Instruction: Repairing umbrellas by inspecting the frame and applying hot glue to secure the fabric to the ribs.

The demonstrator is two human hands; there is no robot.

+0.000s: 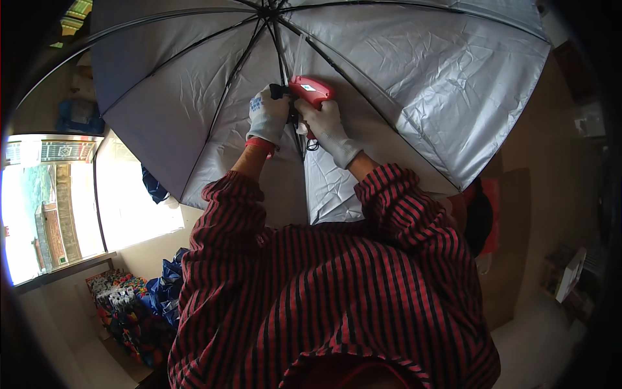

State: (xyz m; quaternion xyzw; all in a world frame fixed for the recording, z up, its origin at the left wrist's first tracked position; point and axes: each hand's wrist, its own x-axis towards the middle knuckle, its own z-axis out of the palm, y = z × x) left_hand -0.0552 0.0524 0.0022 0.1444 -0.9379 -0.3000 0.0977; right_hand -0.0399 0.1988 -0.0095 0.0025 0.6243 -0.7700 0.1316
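An open umbrella (453, 71) with a silvery inner side and black ribs spreads in front of me. Its hub (267, 13) is at the top of the view. My left hand (269, 117), in a pale glove with blue print, closes on a small black piece (280, 91) by the umbrella's ribs; its exact kind cannot be made out. In my right hand (322, 124), also gloved, is a red plastic hand-held tool (312, 89) with a white label. Its working end is hidden between the hands. A dark cord loop (312, 144) hangs below it.
A bright window (58, 207) is on the left. Below it lie a pile of multicoloured folded items (126, 305) and crumpled blue fabric (167, 285). Something red and black (481, 217) stands beyond my right elbow. Shelving (570, 275) is at the far right.
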